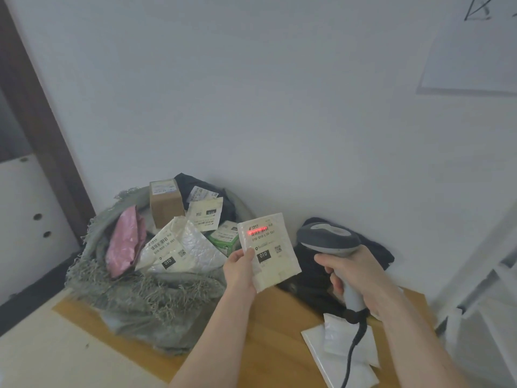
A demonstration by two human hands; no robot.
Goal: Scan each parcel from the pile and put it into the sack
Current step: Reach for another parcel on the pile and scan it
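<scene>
Sacking of grey-green weave [140, 289] is slumping open at the left on the wooden table [274, 331], its frayed rim folded outward. Parcels are lying inside it: a pink mailer [124, 242] is leaning against the left wall, a brown cardboard box [165, 203] is standing behind, a large white bubble mailer [179, 247] is resting label up in the middle, and a small green carton [223, 238] is sitting toward the right.

Just right of the sack, the left hand [240, 268] is pinching a white parcel [270, 252] by its lower left edge, holding it upright above the table. A red scan line is glowing across the barcode on its label.

Further right, the right hand [355, 268] is gripping the handle of a grey barcode scanner [330, 239], whose head is pointing at the parcel. Dark bags [313, 275] are lying behind it, and flat white packets [344, 348] are lying beneath the scanner cable.
</scene>
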